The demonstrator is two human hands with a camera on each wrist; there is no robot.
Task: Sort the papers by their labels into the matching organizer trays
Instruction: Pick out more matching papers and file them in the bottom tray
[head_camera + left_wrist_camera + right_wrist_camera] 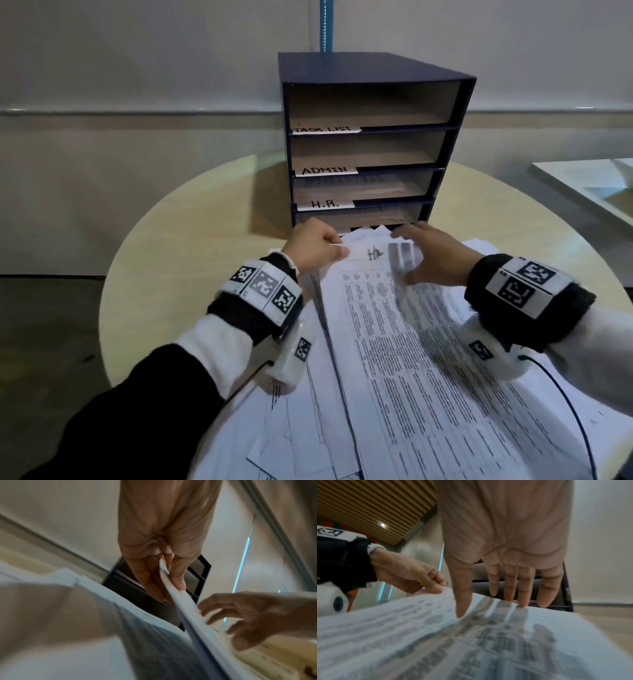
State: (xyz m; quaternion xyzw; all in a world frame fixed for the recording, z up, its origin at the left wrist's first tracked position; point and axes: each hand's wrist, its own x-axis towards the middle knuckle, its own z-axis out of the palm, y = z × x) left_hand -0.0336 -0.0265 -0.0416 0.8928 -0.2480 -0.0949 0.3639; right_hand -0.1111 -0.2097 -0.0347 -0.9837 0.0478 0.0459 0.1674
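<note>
A dark blue organizer (466, 144) stands at the back of the round table (191, 212), its trays labelled TASK LIST (325, 130), ADMIN (325, 170) and H.R. (324, 204). In front of it lies a loose pile of printed papers (428, 377). My left hand (315, 248) pinches the top left corner of the top sheet (373, 255), which bears a handwritten mark. The same pinch shows in the left wrist view, left hand (164, 574) on the sheet's edge (181, 601). My right hand (428, 257) hovers open over the sheet's right side, fingers (510, 588) spread and straight just above the print.
The two lower trays hold some sheets (363, 188); the upper two look empty. A white tray-like object (589, 185) sits at the table's right edge. Cables (561, 394) from the wrist cameras trail over the papers. Bare tabletop lies left of the pile.
</note>
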